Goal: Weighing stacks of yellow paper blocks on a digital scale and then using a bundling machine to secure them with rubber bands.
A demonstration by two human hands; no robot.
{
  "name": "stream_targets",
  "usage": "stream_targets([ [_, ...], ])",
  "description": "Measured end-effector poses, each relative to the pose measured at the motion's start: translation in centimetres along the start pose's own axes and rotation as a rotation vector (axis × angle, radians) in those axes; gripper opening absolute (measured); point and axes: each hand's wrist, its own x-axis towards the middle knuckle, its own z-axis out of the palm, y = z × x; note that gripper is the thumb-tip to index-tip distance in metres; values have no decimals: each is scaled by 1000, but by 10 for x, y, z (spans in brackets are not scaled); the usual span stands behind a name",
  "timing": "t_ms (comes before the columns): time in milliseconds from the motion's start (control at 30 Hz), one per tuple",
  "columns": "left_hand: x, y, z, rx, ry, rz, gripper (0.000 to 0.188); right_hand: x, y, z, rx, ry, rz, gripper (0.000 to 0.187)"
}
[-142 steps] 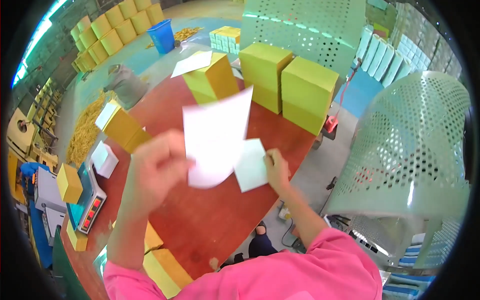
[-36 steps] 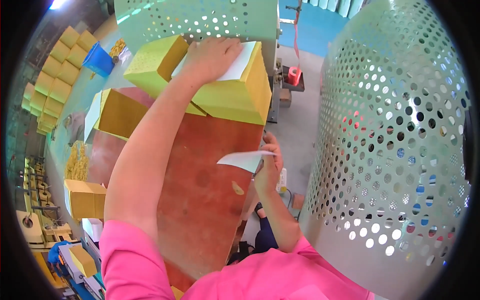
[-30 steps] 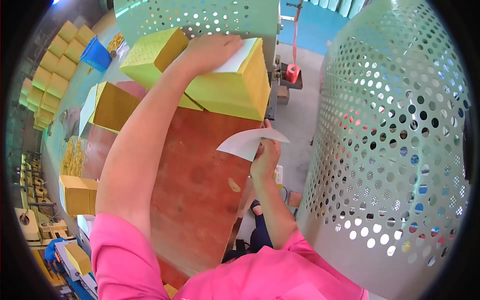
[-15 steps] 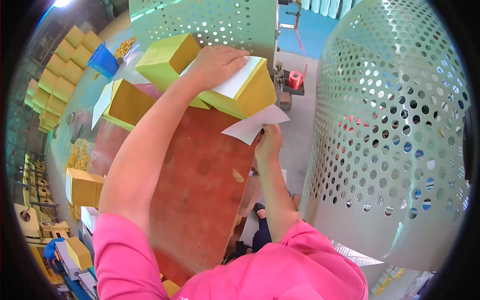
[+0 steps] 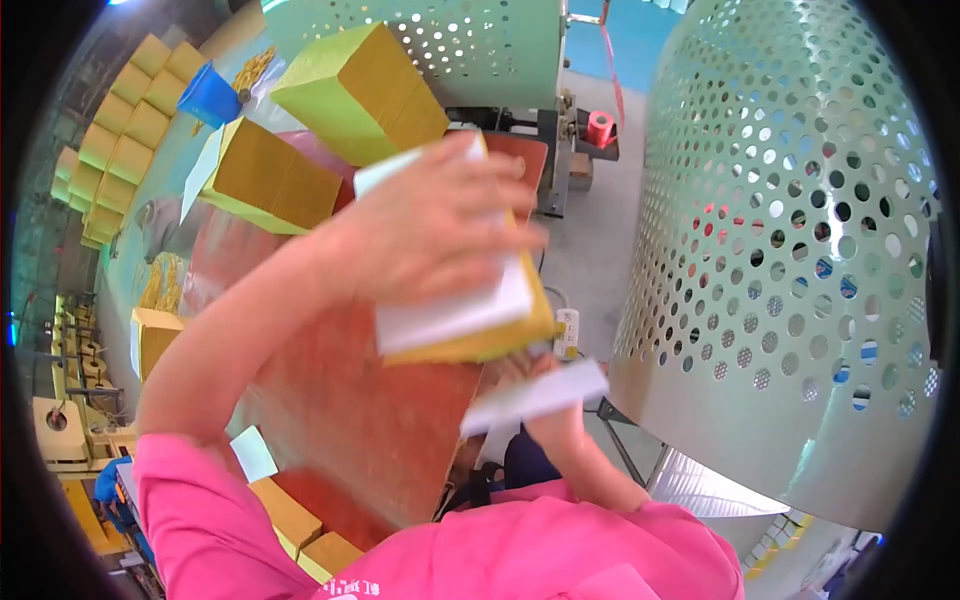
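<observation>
A thick block of yellow paper (image 5: 545, 309) with a white sheet (image 5: 440, 318) on top sits tilted over the red tabletop's right side. My left hand (image 5: 440, 220) lies across that sheet, its fingers spread and blurred by motion. At the block's near right corner, my right hand (image 5: 550, 415) is closed on a loose white paper sheet (image 5: 535, 398). Its fingertips reach toward the block's lower edge, and whether they touch it I cannot tell. Behind my left forearm stand two more yellow paper blocks (image 5: 390, 95) (image 5: 270, 175), the left one with a white sheet at its end.
The red tabletop (image 5: 350, 420) stretches below my arms. Perforated green metal guards stand behind it (image 5: 480, 50) and on the right (image 5: 790, 250). A red tape roll (image 5: 600, 128) sits beside the machine. A blue bucket (image 5: 208, 95) and stacked yellow blocks (image 5: 130, 155) are at far left.
The block under my left hand has come nearer and turned, away from the far guard. My right hand has moved down and nearer with its white sheet. The view has shifted slightly.
</observation>
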Motion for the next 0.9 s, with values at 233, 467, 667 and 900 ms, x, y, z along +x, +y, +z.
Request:
stream_targets([
  [233, -37, 94, -20, -205, -117, 4, 41, -80, -17, -24, -266, 104, 642, 22],
  [467, -39, 122, -33, -72, 97, -408, 61, -24, -16, -72, 38, -369, 296, 23],
  [667, -50, 151, -33, -147, 165, -857, 69, 7, -30, -43, -53, -492, 311, 28],
  [900, -102, 153, -1, -518, 460, -1095, 40, -27, -39, -4, -164, -385, 166, 25],
])
